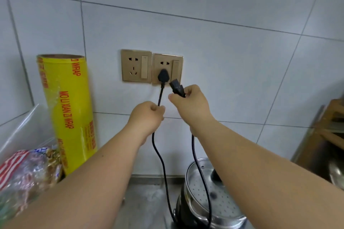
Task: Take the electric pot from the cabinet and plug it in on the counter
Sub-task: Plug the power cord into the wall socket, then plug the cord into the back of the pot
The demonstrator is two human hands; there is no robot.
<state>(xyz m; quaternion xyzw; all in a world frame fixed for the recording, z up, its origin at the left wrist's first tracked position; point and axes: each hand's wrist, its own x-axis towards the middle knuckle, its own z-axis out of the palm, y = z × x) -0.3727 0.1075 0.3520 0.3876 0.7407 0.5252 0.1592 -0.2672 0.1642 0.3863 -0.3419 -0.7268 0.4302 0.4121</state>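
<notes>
The electric pot point(208, 199), steel with a glass lid, stands on the counter at the bottom, partly behind my right forearm. Its black wall plug point(163, 76) sits in the right gold socket point(167, 68) on the tiled wall. My left hand point(147, 115) is closed around the black cord point(158, 154) just below that plug. My right hand point(189, 102) pinches the cord's black appliance connector point(176, 86), held up in the air near the socket. The cord loops down from both hands toward the pot.
A second gold socket point(135, 66) is to the left, nothing plugged in. A tall yellow roll of cling wrap point(68, 109) stands against the wall at left, beside a clear bin point(24, 132) holding bagged snacks point(28, 173). A wooden rack point(333, 128) sits at the right edge.
</notes>
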